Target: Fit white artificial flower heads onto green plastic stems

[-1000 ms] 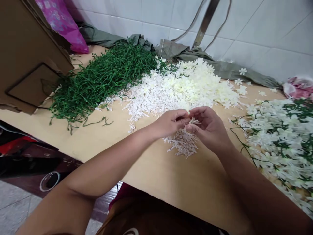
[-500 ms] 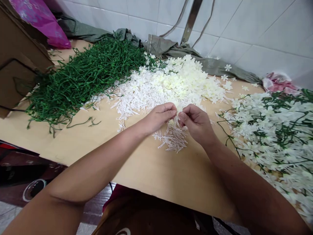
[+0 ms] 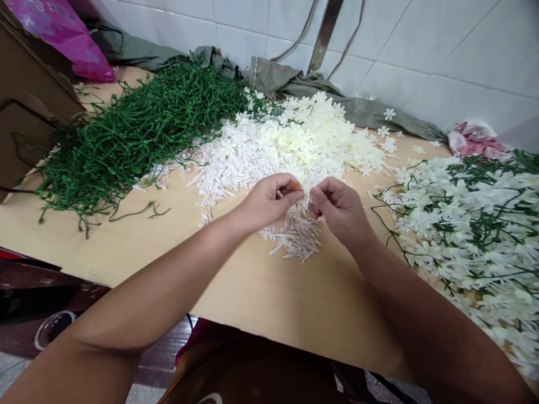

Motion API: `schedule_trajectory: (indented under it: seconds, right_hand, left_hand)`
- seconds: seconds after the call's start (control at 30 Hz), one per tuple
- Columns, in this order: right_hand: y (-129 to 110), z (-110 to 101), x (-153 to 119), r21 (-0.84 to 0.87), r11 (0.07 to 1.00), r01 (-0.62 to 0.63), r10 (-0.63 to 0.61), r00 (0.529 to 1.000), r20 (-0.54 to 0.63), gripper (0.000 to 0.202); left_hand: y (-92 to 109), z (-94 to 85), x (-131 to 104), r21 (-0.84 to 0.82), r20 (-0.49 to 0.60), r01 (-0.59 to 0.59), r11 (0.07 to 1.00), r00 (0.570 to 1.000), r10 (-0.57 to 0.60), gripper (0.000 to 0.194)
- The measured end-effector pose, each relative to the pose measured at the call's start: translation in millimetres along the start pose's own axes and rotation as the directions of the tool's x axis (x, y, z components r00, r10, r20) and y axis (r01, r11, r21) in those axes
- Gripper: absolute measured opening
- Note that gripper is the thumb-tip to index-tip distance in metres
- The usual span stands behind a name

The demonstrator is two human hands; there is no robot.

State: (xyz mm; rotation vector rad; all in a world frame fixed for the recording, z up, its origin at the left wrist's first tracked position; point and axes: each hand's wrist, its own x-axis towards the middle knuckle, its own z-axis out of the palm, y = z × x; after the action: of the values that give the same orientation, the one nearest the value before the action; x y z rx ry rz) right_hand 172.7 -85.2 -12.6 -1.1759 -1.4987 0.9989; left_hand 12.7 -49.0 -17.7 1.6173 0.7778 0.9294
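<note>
My left hand [image 3: 272, 199] and my right hand [image 3: 339, 210] meet almost fingertip to fingertip over the table's middle. Both are closed in a pinch, thumb against fingers. Whatever lies between the fingertips is pale and too small to tell from the flowers behind. Just beyond them spreads a heap of cream-white artificial flower heads [image 3: 320, 134]. Left of these lie many thin white plastic stalks [image 3: 236, 163]. A smaller cluster of white stalks [image 3: 298, 238] is on the table under my hands.
A big pile of green plastic stems [image 3: 147, 123] lies at the left, beside a cardboard box [image 3: 33, 78] and a pink bag [image 3: 71, 42]. At right are assembled white flowers on green stems [image 3: 475, 224]. Grey cloth [image 3: 374, 115] runs along the tiled wall [image 3: 442, 45].
The fingers of my left hand have shifted slightly, leaving a wider gap between thumb and forefinger. My hands remain close together over the stalks. The whole view has moved a little.
</note>
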Motion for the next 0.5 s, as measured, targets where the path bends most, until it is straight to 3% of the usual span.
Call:
schedule_trajectory:
  seconds: [0.23, 0.5]
  right_hand:
    - [6.4, 2.2, -2.7, -0.178, 0.984, 0.018, -0.014, 1.000, 0.026, 0.039]
    - [7.7, 4.2, -8.3, -0.505, 0.846, 0.174, -0.136, 0.984, 0.112, 0.036]
  left_hand:
    - [1.4, -3.4, -2.2, 0.049, 0.095, -0.005, 0.999, 0.995, 0.001, 0.014]
    - [7.0, -1.9, -4.2, -0.049, 0.119, 0.113, 0.992, 0.987, -0.107, 0.013]
